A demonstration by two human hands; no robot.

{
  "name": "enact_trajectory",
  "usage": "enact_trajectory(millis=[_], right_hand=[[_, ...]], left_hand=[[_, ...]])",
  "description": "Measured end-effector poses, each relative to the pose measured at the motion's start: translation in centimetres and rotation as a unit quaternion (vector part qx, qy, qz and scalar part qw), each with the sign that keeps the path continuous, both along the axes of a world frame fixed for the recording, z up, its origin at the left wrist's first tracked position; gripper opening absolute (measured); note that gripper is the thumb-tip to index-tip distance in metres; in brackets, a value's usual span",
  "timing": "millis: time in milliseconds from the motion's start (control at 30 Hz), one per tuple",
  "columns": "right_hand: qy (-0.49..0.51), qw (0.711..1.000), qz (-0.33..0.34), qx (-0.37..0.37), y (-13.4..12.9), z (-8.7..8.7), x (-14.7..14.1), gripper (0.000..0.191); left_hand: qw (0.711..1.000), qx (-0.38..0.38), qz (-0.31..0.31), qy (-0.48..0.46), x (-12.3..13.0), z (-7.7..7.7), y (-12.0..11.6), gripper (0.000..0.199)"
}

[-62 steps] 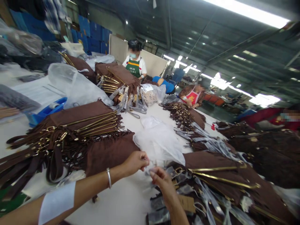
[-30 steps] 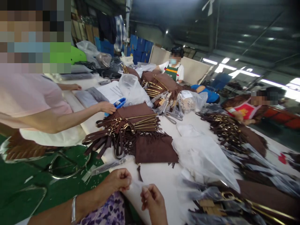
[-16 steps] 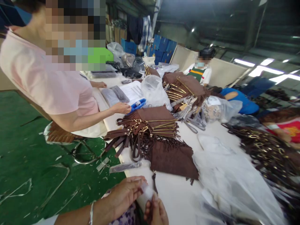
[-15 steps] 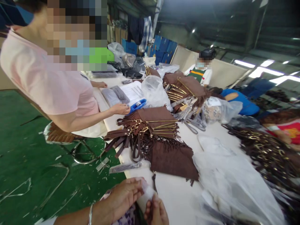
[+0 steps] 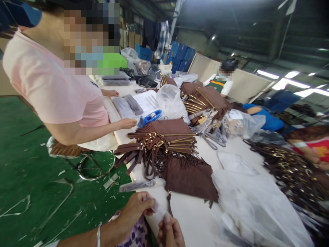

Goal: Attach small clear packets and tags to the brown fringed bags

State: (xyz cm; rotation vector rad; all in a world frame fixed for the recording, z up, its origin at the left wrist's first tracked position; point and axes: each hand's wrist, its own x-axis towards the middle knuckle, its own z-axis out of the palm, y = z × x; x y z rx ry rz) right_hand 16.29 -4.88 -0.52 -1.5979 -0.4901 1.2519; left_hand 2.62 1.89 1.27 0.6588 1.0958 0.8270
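While the head view looks down the long white tabletop (image 5: 190, 212), both of the person's hands sit at its near edge, at the bottom of the frame. The left hand (image 5: 136, 209) has its thumb and fingers pinched together on one end of a small clear plastic sleeve (image 5: 158, 210). The right hand (image 5: 171, 231), cut off by the lower edge, has its grip clamped on the other end of the same sleeve, so the sleeve spans the short gap between the two hands, just above the tabletop edge. A metal bangle (image 5: 98, 236) circles the left wrist.

Just beyond the hands lies a flat brown suede piece (image 5: 191, 178) with a fringe, and behind it a stack of brown fringed bags (image 5: 164, 137) with gold trim and dangling straps. A heap of clear plastic bags (image 5: 257, 202) lies to the right of the hands. A longer clear sleeve (image 5: 136, 185) rests at the tabletop's left edge.

On the left, a co-worker in a pink shirt (image 5: 51, 89) reaches a hand (image 5: 128, 123) toward a blue tape dispenser (image 5: 149, 117). Another person in a green apron (image 5: 218, 85) sits at the far end.
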Motion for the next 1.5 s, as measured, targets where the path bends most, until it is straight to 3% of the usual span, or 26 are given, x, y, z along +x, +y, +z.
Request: enact_trajectory(millis=[167, 300, 433, 500, 600, 733, 800, 900, 1133, 1267, 1367, 1500], right_hand=[[-0.112, 0.991, 0.053, 0.04, 0.6, 0.8, -0.1, 0.057], [-0.184, 0.973, 0.135, 0.035, 1.0, 1.0, 0.6, 0.052], [-0.202, 0.95, 0.238, 0.021, 1.7, 1.4, 2.1, 0.049], [-0.224, 0.94, 0.256, 0.005, 2.4, 1.8, 3.3, 0.049], [-0.338, 0.911, 0.234, -0.022, 3.7, 2.0, 5.2, 0.046], [-0.48, 0.842, 0.243, -0.021, 5.0, 1.5, 5.8, 0.024], [-0.493, 0.829, 0.264, -0.018, 5.5, 1.3, 5.4, 0.014], [-0.449, 0.849, 0.276, -0.039, 6.5, 1.4, 5.1, 0.008], [-0.266, 0.922, 0.273, -0.064, 6.8, 1.3, 5.6, 0.023], [-0.002, 0.967, 0.245, -0.064, 5.0, 1.3, 3.8, 0.036], [0.211, 0.961, 0.167, -0.063, 4.0, 1.6, 2.3, 0.045], [0.299, 0.938, 0.139, -0.105, 3.6, 1.5, 1.4, 0.05]], left_hand=[[0.989, 0.044, -0.095, 0.101, -2.8, -2.4, 0.1, 0.06], [0.978, 0.12, -0.138, 0.104, -3.7, -1.8, 0.7, 0.058], [0.965, 0.113, -0.216, 0.094, -2.0, -1.5, 1.7, 0.033], [0.967, 0.091, -0.214, 0.102, -1.3, -2.2, 2.0, 0.029], [0.969, 0.081, -0.199, 0.118, -1.3, -3.2, 2.2, 0.028], [0.971, 0.08, -0.183, 0.128, -2.5, -3.2, 1.9, 0.027], [0.97, 0.091, -0.177, 0.14, -3.1, -3.0, 1.8, 0.027], [0.966, 0.102, -0.175, 0.158, -3.9, -2.6, 1.8, 0.028], [0.962, 0.107, -0.194, 0.162, -5.4, -0.6, 2.1, 0.042], [0.963, 0.101, -0.195, 0.159, -6.1, 0.0, 1.8, 0.044], [0.965, 0.077, -0.203, 0.15, -6.6, -0.3, 1.4, 0.04], [0.969, 0.05, -0.204, 0.129, -6.9, -1.0, 0.7, 0.036]])
